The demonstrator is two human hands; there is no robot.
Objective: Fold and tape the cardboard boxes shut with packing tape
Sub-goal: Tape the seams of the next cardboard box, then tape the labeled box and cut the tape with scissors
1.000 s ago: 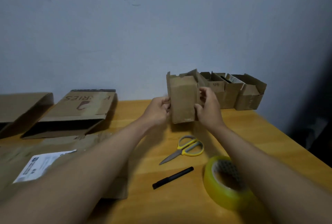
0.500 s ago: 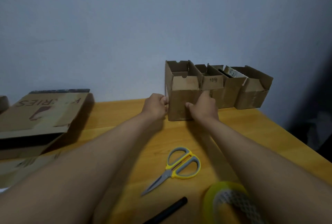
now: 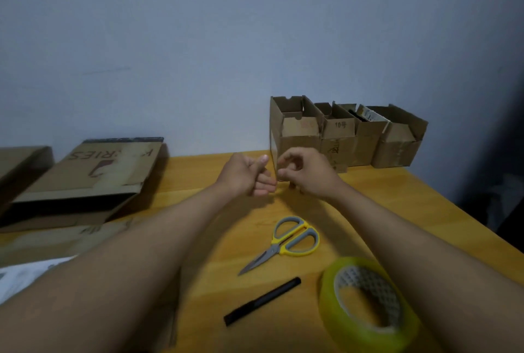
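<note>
At the far left we see flattened cardboard (image 3: 85, 179) lying on the wooden table (image 3: 198, 239), with a white label sheet (image 3: 25, 279) near the front edge. Our left hand (image 3: 246, 175) is clenched, thumb up, holding nothing. Just beside it, our right hand (image 3: 306, 172) hangs with loosely curled fingers, also holding nothing, in front of the nearest open box (image 3: 295, 131). That box starts a row of open boxes (image 3: 368, 137) against the wall. Nearer us lie a black marker (image 3: 262, 300), yellow-handled scissors (image 3: 283, 242) and the tape roll (image 3: 365, 301).
</note>
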